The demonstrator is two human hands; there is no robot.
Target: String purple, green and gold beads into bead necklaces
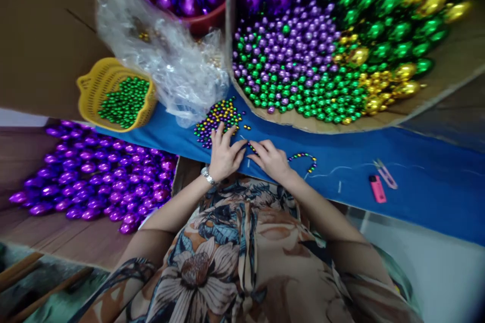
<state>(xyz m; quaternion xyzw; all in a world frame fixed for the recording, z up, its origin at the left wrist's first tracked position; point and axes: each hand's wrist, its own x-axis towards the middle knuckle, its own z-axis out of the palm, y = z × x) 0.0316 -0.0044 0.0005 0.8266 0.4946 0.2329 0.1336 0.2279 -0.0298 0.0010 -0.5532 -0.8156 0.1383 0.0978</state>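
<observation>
In the head view my right hand (273, 162) pinches a beaded string, with a few dark beads and a thin pale end showing at its fingertips. Beyond that hand the string of purple, green and gold beads (313, 162) curves over the blue cloth and runs into a white thread (337, 168). My left hand (226, 155) is spread, thumb apart from the other fingers. Its fingertips lie at the edge of a small pile of loose mixed beads (217, 117), and its thumb reaches close to the string's end.
A yellow basket (86, 92) of green beads stands left, near a clear plastic bag (166, 60). A cardboard box (261, 113) of beads and baubles is ahead. Purple baubles (94, 171) lie lower left. A pink lighter (377, 189) and thread snips (386, 175) rest on the blue cloth (428, 197).
</observation>
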